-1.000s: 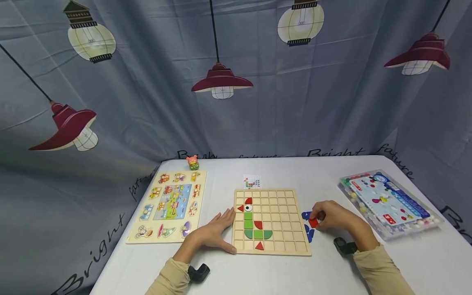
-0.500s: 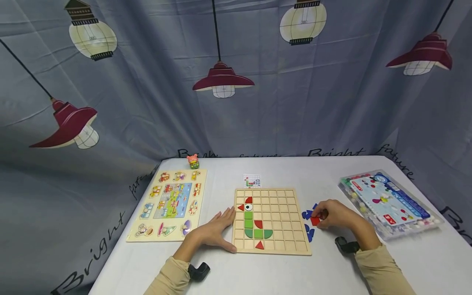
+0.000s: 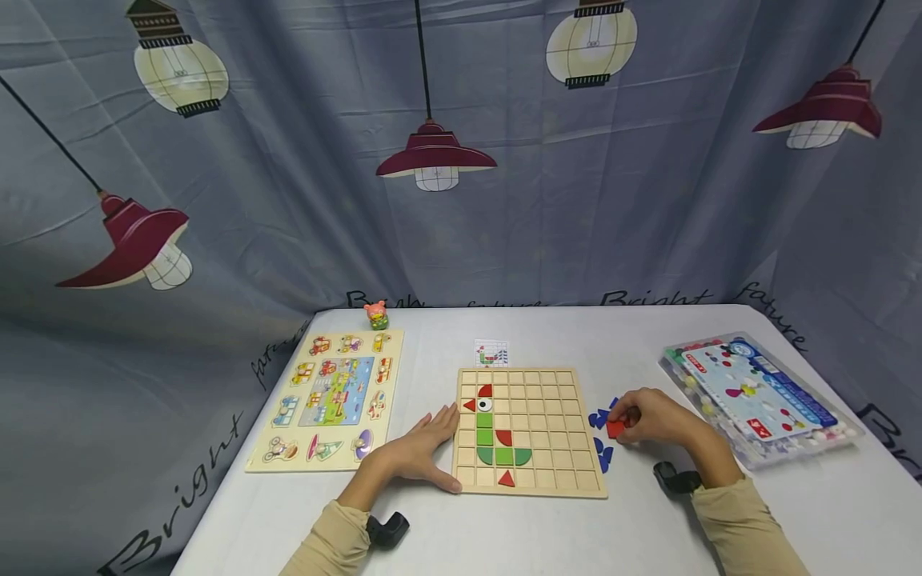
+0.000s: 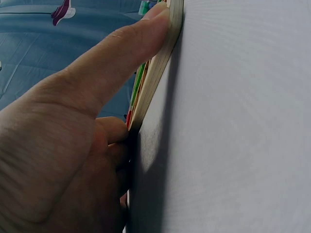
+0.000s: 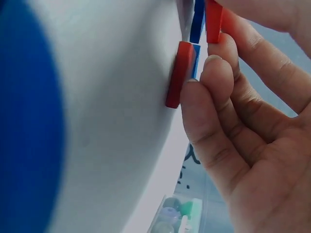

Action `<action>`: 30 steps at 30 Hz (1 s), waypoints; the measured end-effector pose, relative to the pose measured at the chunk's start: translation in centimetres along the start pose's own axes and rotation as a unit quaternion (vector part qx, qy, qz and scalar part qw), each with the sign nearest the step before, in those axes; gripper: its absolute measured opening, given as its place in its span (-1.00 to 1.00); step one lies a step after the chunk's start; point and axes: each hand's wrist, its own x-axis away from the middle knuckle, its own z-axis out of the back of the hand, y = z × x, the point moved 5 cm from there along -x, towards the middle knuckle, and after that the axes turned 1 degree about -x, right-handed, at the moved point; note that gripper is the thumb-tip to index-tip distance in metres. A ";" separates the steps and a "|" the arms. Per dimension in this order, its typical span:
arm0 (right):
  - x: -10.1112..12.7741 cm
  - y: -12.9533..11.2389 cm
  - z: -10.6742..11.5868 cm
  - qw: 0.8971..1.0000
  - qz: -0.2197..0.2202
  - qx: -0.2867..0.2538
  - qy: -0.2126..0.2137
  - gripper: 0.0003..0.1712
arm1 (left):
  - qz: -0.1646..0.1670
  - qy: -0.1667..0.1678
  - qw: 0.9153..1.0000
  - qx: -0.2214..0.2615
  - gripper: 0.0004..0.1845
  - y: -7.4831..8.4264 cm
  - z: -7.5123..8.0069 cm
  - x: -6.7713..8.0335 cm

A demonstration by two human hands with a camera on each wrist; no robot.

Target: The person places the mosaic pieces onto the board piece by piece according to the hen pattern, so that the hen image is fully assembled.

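My left hand (image 3: 421,452) lies with straight fingers along the left edge of a wooden grid board (image 3: 555,432); in the left wrist view the thumb (image 4: 121,56) rests against the board's edge. Red and green shapes and a round eye tile (image 3: 485,405) form a bird-like figure on the grid. Beside the board's right edge, my right hand (image 3: 648,416) pinches a red piece (image 5: 214,22) between thumb and fingers. Its full outline is hidden. Another red piece (image 5: 180,75) lies under the fingertips, close to several blue pieces (image 3: 603,456).
Behind the board lies a small pattern card (image 3: 491,353). A picture puzzle board (image 3: 327,444) is at left, with a small figurine (image 3: 377,316) behind it. A clear plastic case (image 3: 756,400) with a printed cover occupies the right side of the white table (image 3: 533,540).
My right hand has shifted slightly to the right among the loose pieces, and more of the blue ones show. My left hand stays at the board's edge.
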 end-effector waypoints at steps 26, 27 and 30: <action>-3.9 -8.0 -2.5 0.998 0.064 -0.017 0.009 -0.78 | 0.010 -0.002 1.000 0.009 0.31 -0.2 -0.2 0.2; -4.0 -8.5 -2.7 0.998 0.068 -0.017 0.008 -0.78 | 0.009 -0.002 1.000 0.009 0.31 -0.2 -0.2 0.2; -4.4 -9.8 -3.4 0.997 0.083 -0.008 0.008 -0.79 | 0.007 -0.002 1.000 0.008 0.31 -0.1 -0.2 0.0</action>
